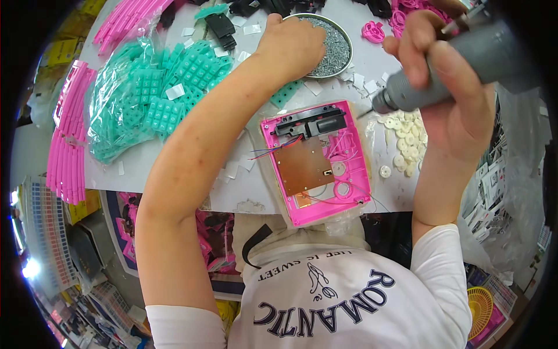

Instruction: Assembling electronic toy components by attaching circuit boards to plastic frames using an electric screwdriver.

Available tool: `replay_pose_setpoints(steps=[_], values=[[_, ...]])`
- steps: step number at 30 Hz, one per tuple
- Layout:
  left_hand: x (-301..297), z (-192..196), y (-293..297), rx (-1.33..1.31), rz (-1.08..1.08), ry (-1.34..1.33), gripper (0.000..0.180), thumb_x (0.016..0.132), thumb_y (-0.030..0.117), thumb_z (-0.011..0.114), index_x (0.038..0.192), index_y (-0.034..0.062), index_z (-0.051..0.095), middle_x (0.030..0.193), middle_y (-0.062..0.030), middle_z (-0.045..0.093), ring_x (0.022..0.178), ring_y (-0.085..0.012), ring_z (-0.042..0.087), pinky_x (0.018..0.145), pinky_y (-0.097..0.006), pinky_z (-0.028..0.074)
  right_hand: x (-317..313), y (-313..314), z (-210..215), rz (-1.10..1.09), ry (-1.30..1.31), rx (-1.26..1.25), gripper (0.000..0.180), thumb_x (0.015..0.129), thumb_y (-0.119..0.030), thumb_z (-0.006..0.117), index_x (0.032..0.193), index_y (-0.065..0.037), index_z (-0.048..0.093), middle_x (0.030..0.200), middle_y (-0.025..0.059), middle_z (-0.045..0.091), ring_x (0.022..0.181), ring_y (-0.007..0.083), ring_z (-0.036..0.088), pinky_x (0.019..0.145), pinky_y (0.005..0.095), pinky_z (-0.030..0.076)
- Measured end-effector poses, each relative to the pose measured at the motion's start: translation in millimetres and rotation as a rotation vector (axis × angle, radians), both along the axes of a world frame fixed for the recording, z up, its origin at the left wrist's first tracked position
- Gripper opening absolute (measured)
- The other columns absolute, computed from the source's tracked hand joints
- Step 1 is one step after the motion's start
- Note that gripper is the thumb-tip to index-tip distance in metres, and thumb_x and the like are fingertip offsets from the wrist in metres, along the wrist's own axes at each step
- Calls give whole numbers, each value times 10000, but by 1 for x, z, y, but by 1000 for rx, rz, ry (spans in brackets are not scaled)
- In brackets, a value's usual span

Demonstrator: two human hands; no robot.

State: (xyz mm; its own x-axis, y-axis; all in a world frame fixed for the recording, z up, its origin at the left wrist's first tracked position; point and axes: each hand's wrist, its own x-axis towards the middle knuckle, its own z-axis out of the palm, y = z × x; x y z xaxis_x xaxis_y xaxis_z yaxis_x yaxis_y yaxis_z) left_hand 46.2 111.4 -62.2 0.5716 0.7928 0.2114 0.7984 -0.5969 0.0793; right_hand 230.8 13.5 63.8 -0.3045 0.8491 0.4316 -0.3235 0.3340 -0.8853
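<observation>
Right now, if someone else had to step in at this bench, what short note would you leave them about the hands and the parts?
Left hand: reaching into the round metal dish of small screws, fingers down among them; whether it has picked any up cannot be seen.
Right hand: gripping the grey power screwdriver, tip pointing toward the work, not touching it.
Work: pink plastic housing lies open on the table edge, with a brown circuit board, a black part and loose wires inside.
Nearby: white round pieces to its right, teal keypad sheets to the left.
Screws already driven: too small to tell.
</observation>
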Motion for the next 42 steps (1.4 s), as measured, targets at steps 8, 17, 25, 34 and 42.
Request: replay_pose_setpoints(steps=[8,17,25,34,42], values=[[-21,59,-92,80,-178,-384,77,854,206,701,814,144,674,855,-12,670,873,-228,627,881,-458,364,0,-15,-15,-15,46,48,458,985,-203,525,1428,-114,449,730,-32,455,634,106,423,712,320,449],[-26,47,-151,-160,-96,-793,89,765,85,770,825,130,721,765,17,671,764,-173,624,839,-420,352,-14,-35,-13,110,94,180,389,996,-209,537,1366,-117,462,699,-24,454,605,109,425,675,317,455],[-26,41,-155,24,-69,-634,160,741,160,812,869,134,719,858,16,675,854,-180,622,949,-475,311,-18,-32,-17,102,71,199,329,1005,-214,547,1312,-120,475,671,-17,453,578,112,427,641,315,460],[-22,39,-157,1,95,-386,298,784,310,807,1007,129,727,1038,11,713,1056,-203,624,1092,-550,215,-23,3,-61,70,130,78,223,984,-141,565,1183,-80,484,618,4,445,517,111,418,588,330,463],[-23,30,-153,-4,38,-440,273,781,252,790,1009,127,706,985,3,661,1019,-205,615,1099,-588,225,-34,1,-69,-69,-203,131,235,895,-68,661,994,-52,449,659,64,530,562,144,525,554,313,493]])
